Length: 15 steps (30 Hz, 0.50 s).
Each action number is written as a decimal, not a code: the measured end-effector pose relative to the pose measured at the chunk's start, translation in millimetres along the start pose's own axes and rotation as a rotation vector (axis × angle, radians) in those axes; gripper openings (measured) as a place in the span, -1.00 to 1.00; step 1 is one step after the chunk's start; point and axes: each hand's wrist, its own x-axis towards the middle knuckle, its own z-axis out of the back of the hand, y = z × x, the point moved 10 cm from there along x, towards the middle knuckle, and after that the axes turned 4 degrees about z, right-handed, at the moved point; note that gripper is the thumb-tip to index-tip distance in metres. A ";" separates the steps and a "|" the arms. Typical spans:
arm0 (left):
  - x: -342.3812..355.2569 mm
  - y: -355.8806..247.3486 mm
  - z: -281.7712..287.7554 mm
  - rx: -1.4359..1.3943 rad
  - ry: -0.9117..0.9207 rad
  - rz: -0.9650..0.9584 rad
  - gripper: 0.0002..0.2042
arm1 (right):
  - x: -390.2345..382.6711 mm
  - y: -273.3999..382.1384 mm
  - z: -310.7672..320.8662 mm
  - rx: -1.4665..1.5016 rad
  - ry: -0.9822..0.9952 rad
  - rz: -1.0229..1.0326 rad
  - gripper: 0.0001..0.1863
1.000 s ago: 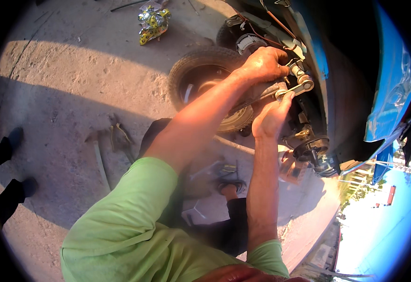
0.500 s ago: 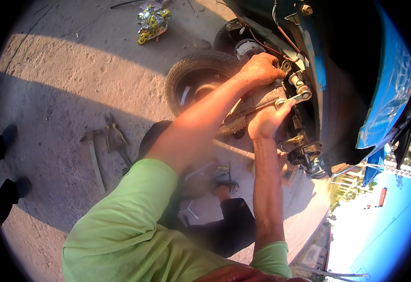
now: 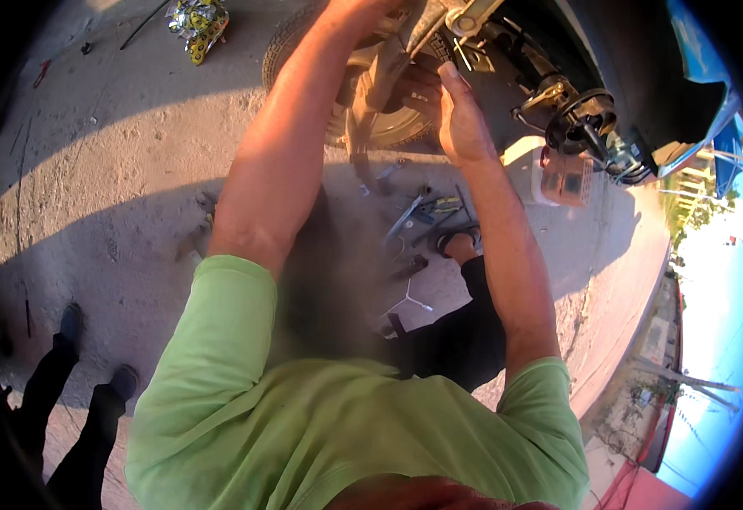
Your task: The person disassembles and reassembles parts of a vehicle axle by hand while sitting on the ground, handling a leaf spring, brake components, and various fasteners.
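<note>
My left hand (image 3: pixel 361 12) is at the upper edge, beside a dusty metal arm (image 3: pixel 382 72) of the vehicle's underside. The frame edge cuts it off, and its fingers do not show clearly. Just right of that arm is my right hand (image 3: pixel 467 119), thumb up and fingers stretched out in shadow toward the metal, apparently holding nothing. Above it sits a metal link with a round end (image 3: pixel 467 21). Behind both hands lies a tyred wheel (image 3: pixel 282 53), partly covered by my left forearm.
A dark hub assembly (image 3: pixel 588 119) hangs at the right under the blue body (image 3: pixel 690 42). Bricks (image 3: pixel 565 180) stand below it. Several hand tools and a three-armed wrench (image 3: pixel 409 297) lie on the ground. Another person's legs (image 3: pixel 91 425) are at left; a shiny yellow packet (image 3: pixel 200 25) lies farther off.
The view has shifted, so the vehicle parts sit higher. My right hand, earlier at the link's round end, is now lower with fingers extended. My left hand has moved toward the upper edge.
</note>
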 end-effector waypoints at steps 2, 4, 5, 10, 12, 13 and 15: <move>-0.5 0.2 17.2 0.003 -0.019 0.037 -0.80 | -29.1 -26.5 2.1 -0.064 0.090 -0.123 -0.45; -9.7 -8.0 17.0 0.042 -0.093 -0.025 -0.75 | -61.7 -66.4 31.9 -0.156 0.148 -0.253 -0.50; -13.1 -0.4 16.4 0.119 -0.065 0.018 -0.74 | -79.6 -87.5 58.7 -0.194 0.078 -0.329 -0.52; -2.2 19.0 14.7 0.008 0.051 -0.031 -0.79 | -164.6 -227.7 226.3 -0.295 -0.250 -0.610 -0.53; -13.8 25.8 23.6 -0.091 -0.066 0.079 -0.76 | -185.3 -281.7 264.2 -0.431 -0.245 -0.694 -0.50; -15.9 29.2 28.9 -0.163 -0.105 0.132 -0.75 | -190.5 -301.9 271.6 -0.590 -0.234 -0.678 -0.50; -1.4 29.0 46.5 -0.146 0.183 0.076 -0.73 | -198.6 -337.1 278.3 -0.912 -0.211 -0.626 -0.48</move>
